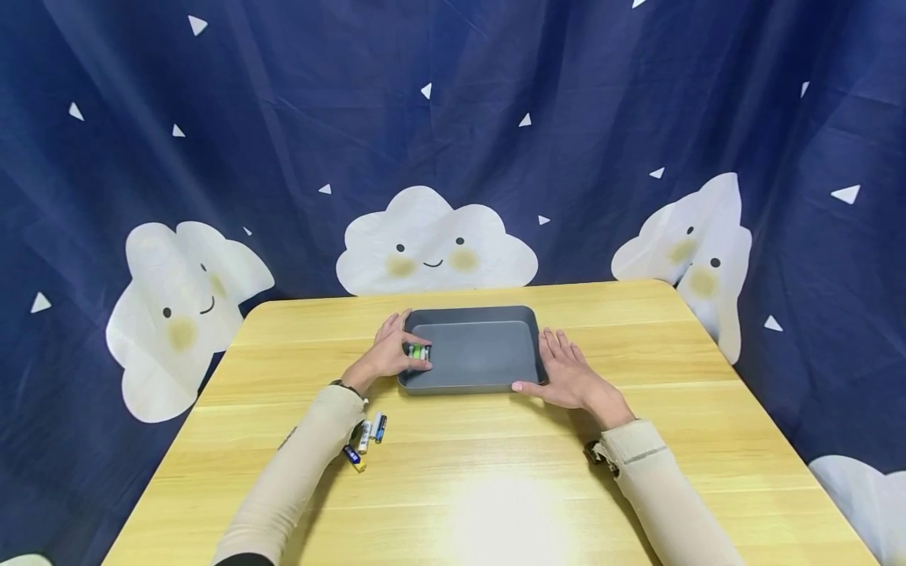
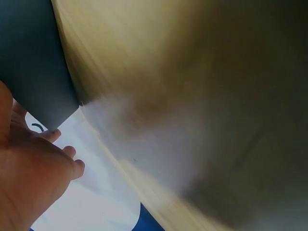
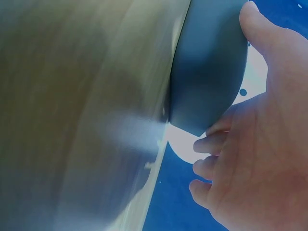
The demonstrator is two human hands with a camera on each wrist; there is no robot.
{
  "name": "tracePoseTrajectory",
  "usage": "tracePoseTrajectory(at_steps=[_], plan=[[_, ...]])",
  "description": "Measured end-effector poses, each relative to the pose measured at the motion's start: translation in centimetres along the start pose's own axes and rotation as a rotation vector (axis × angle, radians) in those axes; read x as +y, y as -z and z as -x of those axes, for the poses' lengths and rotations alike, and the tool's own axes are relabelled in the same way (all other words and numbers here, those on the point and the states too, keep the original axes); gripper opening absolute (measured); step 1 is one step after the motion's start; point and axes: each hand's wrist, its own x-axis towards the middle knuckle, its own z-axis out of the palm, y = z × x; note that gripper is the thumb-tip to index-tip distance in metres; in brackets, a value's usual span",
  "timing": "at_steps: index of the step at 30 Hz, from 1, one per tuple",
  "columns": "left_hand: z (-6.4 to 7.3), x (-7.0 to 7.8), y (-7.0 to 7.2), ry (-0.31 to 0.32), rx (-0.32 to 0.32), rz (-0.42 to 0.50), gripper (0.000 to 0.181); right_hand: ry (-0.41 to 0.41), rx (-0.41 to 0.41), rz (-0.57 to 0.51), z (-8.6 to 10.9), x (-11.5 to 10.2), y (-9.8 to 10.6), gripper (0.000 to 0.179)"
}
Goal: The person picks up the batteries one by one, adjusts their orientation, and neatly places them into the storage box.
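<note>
A grey rectangular tray (image 1: 470,389) lies on the table between both hands. Inside its left end are several green and white batteries (image 1: 419,352), pinched between the thumb and index finger of my left hand (image 1: 389,352); the other fingers lie along the tray's left wall. On the right side, my right hand (image 1: 569,377) rests against the tray with straight, spread fingers, its thumb at the near right corner. In the right wrist view the thumb and fingers touch the tray's outer wall (image 3: 207,67). The left wrist view hides the batteries behind the tray wall (image 2: 38,62).
Several loose batteries lie on the table near the left forearm, among them a blue and black battery (image 1: 381,429), a white battery (image 1: 364,437) and a yellow and blue battery (image 1: 355,458). A dark blue curtain (image 1: 481,149) with clouds hangs behind the wooden table (image 1: 453,448).
</note>
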Motion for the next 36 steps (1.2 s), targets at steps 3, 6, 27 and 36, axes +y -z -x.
tracePoseTrajectory(at_steps=[3,6,27,36], plan=[[0.1,0.1,0.0,0.004,-0.009,-0.014,0.051,-0.002,0.000,0.005,0.0,0.0,-0.1,0.122],[0.2,0.2,0.1,0.010,-0.018,-0.014,0.050,-0.001,0.010,0.010,0.1,0.0,-0.1,0.121],[2.1,-0.3,3.6,-0.037,0.014,0.000,0.059,0.013,0.014,-0.008,0.1,0.0,-0.4,0.119],[6.2,-1.1,5.7,-0.112,0.042,-0.012,0.052,0.012,0.013,-0.003,0.0,-0.1,-0.1,0.119]])
